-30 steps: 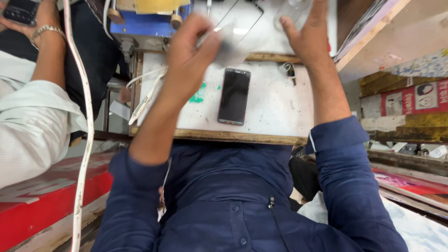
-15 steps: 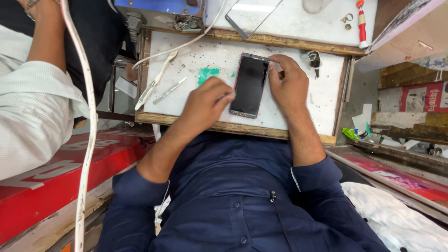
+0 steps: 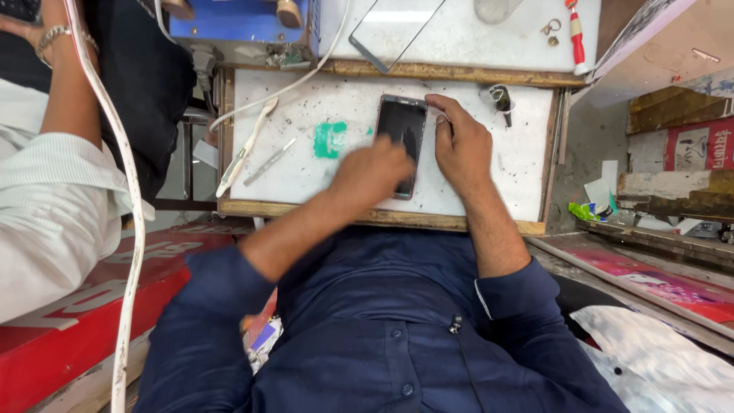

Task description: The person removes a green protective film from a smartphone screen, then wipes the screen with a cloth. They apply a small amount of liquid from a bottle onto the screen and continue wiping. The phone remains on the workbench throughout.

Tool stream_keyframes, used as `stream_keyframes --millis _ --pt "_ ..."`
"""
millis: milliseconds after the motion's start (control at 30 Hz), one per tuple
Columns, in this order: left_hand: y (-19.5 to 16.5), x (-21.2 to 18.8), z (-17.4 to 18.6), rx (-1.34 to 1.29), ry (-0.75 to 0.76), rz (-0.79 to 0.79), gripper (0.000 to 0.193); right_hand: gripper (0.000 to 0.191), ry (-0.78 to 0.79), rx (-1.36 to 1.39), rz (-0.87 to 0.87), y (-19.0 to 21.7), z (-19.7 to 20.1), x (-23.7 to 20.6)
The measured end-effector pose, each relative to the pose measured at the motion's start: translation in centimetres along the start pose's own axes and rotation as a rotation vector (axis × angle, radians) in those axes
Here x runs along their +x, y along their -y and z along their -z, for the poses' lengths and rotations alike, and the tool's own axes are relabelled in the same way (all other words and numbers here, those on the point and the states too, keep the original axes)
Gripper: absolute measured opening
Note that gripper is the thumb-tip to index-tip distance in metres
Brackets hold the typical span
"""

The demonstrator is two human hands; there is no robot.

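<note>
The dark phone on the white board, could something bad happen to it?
Maybe. The dark flat phone lies screen-up under the left hand, which looks blurred as if rubbing; the scuffed white board is speckled with dark grit that might scratch the glass. The right hand steadies only one side, so it could slide toward the wooden front edge.

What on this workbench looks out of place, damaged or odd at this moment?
Little stands out. The white work board is scuffed and peppered with dark specks, with a green smear left of the smartphone. The phone lies flat and looks whole; the left hand is motion-blurred over it, and the right hand steadies its edge.
</note>
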State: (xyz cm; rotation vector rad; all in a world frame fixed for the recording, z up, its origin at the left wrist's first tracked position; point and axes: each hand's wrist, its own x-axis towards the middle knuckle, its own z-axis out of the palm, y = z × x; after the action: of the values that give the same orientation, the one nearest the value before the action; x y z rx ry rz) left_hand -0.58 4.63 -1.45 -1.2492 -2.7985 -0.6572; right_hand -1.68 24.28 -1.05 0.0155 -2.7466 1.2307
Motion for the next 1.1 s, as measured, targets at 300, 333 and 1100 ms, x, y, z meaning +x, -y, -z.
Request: stream_keyframes --millis 300,333,1100 --pt "3.3 5.6 0.0 0.070 -0.358 -0.007 0.008 0.059 -0.050 0.037 0.141 -1.6 -0.7 0.0" --pt "3.3 5.7 -0.1 0.083 -0.367 -0.021 0.007 0.061 -0.059 0.053 0.140 -1.8 -0.8 0.0" --pt "-0.2 0.1 1.0 0.022 -0.128 -0.154 0.005 0.058 -0.061 0.094 0.082 -2.2 -1.0 0.0"
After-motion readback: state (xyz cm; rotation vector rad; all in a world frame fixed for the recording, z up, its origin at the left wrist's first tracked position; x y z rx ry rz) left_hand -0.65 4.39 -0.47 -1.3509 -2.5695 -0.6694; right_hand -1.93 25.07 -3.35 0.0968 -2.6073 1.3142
